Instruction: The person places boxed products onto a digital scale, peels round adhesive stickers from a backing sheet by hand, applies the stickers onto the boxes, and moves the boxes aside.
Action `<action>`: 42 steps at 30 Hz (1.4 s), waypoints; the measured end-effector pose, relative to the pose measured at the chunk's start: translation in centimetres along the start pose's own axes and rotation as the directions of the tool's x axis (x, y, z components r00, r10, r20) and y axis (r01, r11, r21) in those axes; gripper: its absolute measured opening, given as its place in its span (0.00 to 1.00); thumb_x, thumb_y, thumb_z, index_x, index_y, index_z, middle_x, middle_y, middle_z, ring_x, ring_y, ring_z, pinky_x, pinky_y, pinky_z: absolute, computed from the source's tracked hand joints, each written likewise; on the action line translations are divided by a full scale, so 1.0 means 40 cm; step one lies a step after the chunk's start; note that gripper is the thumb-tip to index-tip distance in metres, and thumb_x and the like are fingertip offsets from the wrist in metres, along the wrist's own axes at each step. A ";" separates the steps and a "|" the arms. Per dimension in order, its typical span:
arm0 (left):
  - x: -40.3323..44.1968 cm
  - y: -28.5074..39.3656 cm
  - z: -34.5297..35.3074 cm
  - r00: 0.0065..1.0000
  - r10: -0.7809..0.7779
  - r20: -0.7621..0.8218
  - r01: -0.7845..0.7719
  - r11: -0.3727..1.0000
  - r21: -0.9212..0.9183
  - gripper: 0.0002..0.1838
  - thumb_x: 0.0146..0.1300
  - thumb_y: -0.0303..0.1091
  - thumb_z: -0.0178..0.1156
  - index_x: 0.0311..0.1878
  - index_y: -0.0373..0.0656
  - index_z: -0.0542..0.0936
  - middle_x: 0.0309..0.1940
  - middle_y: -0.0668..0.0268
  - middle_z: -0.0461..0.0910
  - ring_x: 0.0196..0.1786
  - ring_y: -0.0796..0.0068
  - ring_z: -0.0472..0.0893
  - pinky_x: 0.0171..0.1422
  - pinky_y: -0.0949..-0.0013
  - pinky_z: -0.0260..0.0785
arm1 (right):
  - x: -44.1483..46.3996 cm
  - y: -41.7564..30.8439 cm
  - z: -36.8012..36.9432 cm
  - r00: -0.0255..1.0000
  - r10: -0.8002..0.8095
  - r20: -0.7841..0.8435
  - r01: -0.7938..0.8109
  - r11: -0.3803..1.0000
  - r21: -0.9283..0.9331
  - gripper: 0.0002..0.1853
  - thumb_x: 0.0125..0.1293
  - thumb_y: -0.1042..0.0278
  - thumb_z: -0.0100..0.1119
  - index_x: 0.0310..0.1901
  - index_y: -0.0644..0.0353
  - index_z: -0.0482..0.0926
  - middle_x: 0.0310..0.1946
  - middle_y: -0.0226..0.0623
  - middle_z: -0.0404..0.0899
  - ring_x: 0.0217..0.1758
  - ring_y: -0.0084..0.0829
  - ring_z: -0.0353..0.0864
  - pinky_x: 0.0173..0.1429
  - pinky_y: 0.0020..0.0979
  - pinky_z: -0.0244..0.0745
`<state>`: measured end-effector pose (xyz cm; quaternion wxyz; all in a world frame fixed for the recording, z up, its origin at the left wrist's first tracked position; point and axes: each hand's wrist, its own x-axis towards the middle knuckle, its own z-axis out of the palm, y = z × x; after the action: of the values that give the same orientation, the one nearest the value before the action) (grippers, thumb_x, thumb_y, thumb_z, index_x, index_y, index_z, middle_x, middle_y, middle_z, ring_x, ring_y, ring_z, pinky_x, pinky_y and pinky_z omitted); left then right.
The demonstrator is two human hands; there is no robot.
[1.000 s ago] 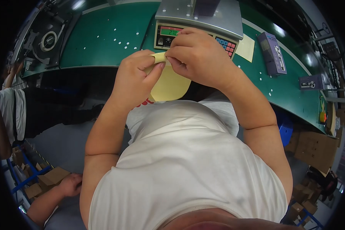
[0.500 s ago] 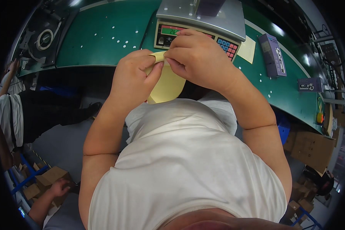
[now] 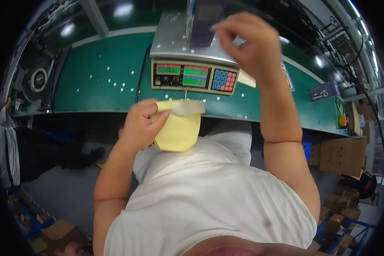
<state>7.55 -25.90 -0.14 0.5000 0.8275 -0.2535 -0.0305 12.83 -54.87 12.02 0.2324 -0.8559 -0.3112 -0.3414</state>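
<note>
My left hand [image 3: 144, 121] pinches the upper left corner of a yellow sheet [image 3: 178, 131] that hangs in front of the table edge. A greyish strip runs along the sheet's top. My right hand [image 3: 249, 40] is raised over the right side of the scale [image 3: 193, 77], blurred, with its fingers curled; whether something small is between the fingertips is not clear. Just left of that hand a dark purple box [image 3: 204, 25] stands on the scale's metal plate. The scale's green displays are lit.
The green table [image 3: 96, 77] bears small white dots. At the right lie a purple box [image 3: 324, 91] and a yellow tape measure [image 3: 342, 121]. A black device [image 3: 39, 81] is at the left. Cardboard boxes [image 3: 342, 154] stand below right. Another person's hand [image 3: 72, 248] shows low left.
My right hand has let go of the yellow sheet and moved up and right, over the scale. The view has shifted, so the scale's displays and keypad now show. My left hand still holds the sheet.
</note>
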 end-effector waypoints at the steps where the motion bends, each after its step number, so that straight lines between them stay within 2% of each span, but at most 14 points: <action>1: 0.003 -0.028 0.016 0.999 0.014 0.030 -0.013 0.998 -0.056 0.06 0.64 0.27 0.67 0.38 0.33 0.85 0.32 0.55 0.82 0.37 0.59 0.83 0.41 0.62 0.73 | 0.033 0.037 -0.039 0.998 0.063 -0.013 -0.064 0.994 -0.092 0.09 0.59 0.73 0.73 0.42 0.60 0.88 0.40 0.39 0.86 0.43 0.36 0.87 0.46 0.33 0.81; 3: 0.033 -0.064 0.048 0.997 0.067 0.044 -0.062 0.992 -0.110 0.07 0.64 0.27 0.66 0.41 0.33 0.87 0.34 0.55 0.83 0.38 0.60 0.84 0.42 0.63 0.74 | 0.138 0.077 -0.103 0.994 0.097 -0.052 -0.106 0.973 -0.204 0.15 0.60 0.70 0.75 0.50 0.60 0.87 0.46 0.42 0.86 0.48 0.37 0.87 0.52 0.33 0.82; 6: 0.058 -0.117 0.093 0.997 0.055 0.058 -0.041 0.974 -0.222 0.08 0.64 0.27 0.66 0.43 0.34 0.87 0.35 0.55 0.84 0.39 0.59 0.84 0.43 0.63 0.74 | 0.265 0.108 -0.120 0.998 0.065 -0.023 -0.069 0.940 -0.334 0.08 0.60 0.65 0.68 0.35 0.60 0.89 0.35 0.46 0.85 0.42 0.49 0.86 0.49 0.42 0.82; 9: 0.079 -0.168 0.135 0.994 -0.019 0.104 0.052 0.944 -0.327 0.07 0.64 0.27 0.66 0.43 0.34 0.88 0.35 0.56 0.85 0.38 0.59 0.84 0.43 0.62 0.74 | 0.332 0.158 -0.085 0.950 -0.133 0.283 0.234 0.903 -0.361 0.06 0.60 0.69 0.66 0.33 0.61 0.88 0.33 0.44 0.84 0.41 0.49 0.85 0.48 0.44 0.82; 14: 0.081 -0.200 0.133 0.976 0.076 0.204 -0.049 0.990 -0.134 0.07 0.65 0.27 0.66 0.42 0.34 0.88 0.34 0.57 0.84 0.37 0.59 0.83 0.42 0.63 0.73 | 0.354 0.126 -0.080 0.832 0.022 0.555 0.271 0.855 -0.441 0.08 0.61 0.69 0.66 0.38 0.61 0.90 0.36 0.44 0.85 0.43 0.50 0.85 0.52 0.43 0.82; 18: 0.081 -0.180 0.122 0.983 0.117 0.139 -0.079 0.965 -0.249 0.06 0.64 0.27 0.66 0.41 0.35 0.87 0.32 0.58 0.82 0.35 0.60 0.81 0.40 0.63 0.72 | 0.308 0.125 -0.117 0.855 -0.032 0.518 0.192 0.947 -0.258 0.12 0.61 0.67 0.66 0.44 0.61 0.90 0.39 0.46 0.85 0.46 0.50 0.85 0.55 0.42 0.81; 22: 0.075 -0.191 0.121 0.981 0.061 0.184 -0.016 0.971 -0.237 0.07 0.64 0.26 0.66 0.42 0.34 0.87 0.36 0.58 0.84 0.39 0.63 0.83 0.43 0.65 0.73 | 0.168 0.205 -0.030 0.997 0.038 -0.065 -0.028 0.988 0.149 0.27 0.60 0.63 0.73 0.61 0.61 0.80 0.52 0.48 0.82 0.56 0.46 0.83 0.64 0.39 0.78; 25: 0.079 -0.205 0.133 0.974 0.144 0.173 -0.111 0.976 -0.185 0.07 0.64 0.27 0.67 0.41 0.33 0.87 0.31 0.57 0.81 0.35 0.60 0.81 0.40 0.63 0.71 | 0.028 0.310 0.146 0.920 0.341 0.193 -0.391 0.822 0.413 0.63 0.54 0.53 0.83 0.82 0.58 0.48 0.74 0.53 0.67 0.75 0.45 0.70 0.79 0.40 0.64; 29: 0.077 -0.217 0.139 0.985 0.060 0.163 -0.023 0.975 -0.219 0.07 0.66 0.25 0.66 0.43 0.31 0.86 0.35 0.62 0.81 0.38 0.70 0.80 0.42 0.69 0.71 | -0.020 0.259 0.204 0.929 0.371 -0.008 -0.307 0.780 0.545 0.66 0.49 0.48 0.85 0.83 0.58 0.49 0.71 0.58 0.70 0.75 0.48 0.71 0.77 0.42 0.67; 34: 0.068 -0.222 0.134 0.991 -0.047 0.129 0.087 0.941 -0.327 0.06 0.68 0.24 0.65 0.44 0.30 0.86 0.39 0.66 0.80 0.40 0.78 0.78 0.43 0.74 0.69 | -0.102 0.255 -0.101 0.938 0.346 -0.011 -0.333 0.892 -0.304 0.54 0.51 0.42 0.81 0.77 0.57 0.66 0.63 0.57 0.77 0.67 0.53 0.76 0.71 0.43 0.73; 36: 0.064 -0.226 0.150 0.994 -0.061 0.089 0.091 0.921 -0.378 0.06 0.68 0.23 0.65 0.43 0.30 0.86 0.38 0.65 0.80 0.39 0.78 0.78 0.41 0.75 0.68 | -0.160 0.316 -0.223 0.858 0.493 0.142 -0.441 0.851 -0.286 0.55 0.54 0.37 0.75 0.78 0.58 0.64 0.66 0.56 0.75 0.68 0.56 0.76 0.71 0.47 0.75; 38: 0.071 -0.230 0.149 0.994 -0.053 0.094 0.084 0.927 -0.367 0.06 0.68 0.24 0.65 0.44 0.30 0.86 0.38 0.65 0.80 0.38 0.78 0.78 0.42 0.75 0.69 | -0.230 0.389 -0.269 0.670 0.742 -0.008 -0.494 0.438 -0.751 0.52 0.52 0.38 0.78 0.77 0.47 0.68 0.60 0.56 0.80 0.63 0.54 0.81 0.66 0.47 0.77; 40: 0.073 -0.230 0.148 0.994 -0.051 0.098 0.083 0.928 -0.362 0.06 0.68 0.24 0.65 0.44 0.30 0.86 0.38 0.65 0.80 0.38 0.78 0.78 0.42 0.74 0.69 | -0.293 0.458 -0.257 0.476 0.878 0.052 -0.484 0.311 -0.818 0.50 0.55 0.35 0.76 0.76 0.50 0.69 0.63 0.58 0.78 0.66 0.55 0.79 0.69 0.47 0.76; 42: 0.089 -0.228 0.145 0.989 -0.058 0.134 0.102 0.930 -0.353 0.07 0.68 0.24 0.65 0.44 0.30 0.86 0.39 0.66 0.80 0.38 0.79 0.78 0.42 0.75 0.69 | -0.355 0.491 -0.273 0.477 0.877 0.058 -0.535 0.342 -0.773 0.51 0.56 0.34 0.75 0.77 0.52 0.68 0.64 0.59 0.78 0.67 0.55 0.78 0.70 0.47 0.75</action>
<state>12.44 -28.85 -10.00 0.6247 0.7286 -0.2394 -0.1469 13.48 -80.57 5.23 -0.0428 -0.9751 0.2073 -0.0666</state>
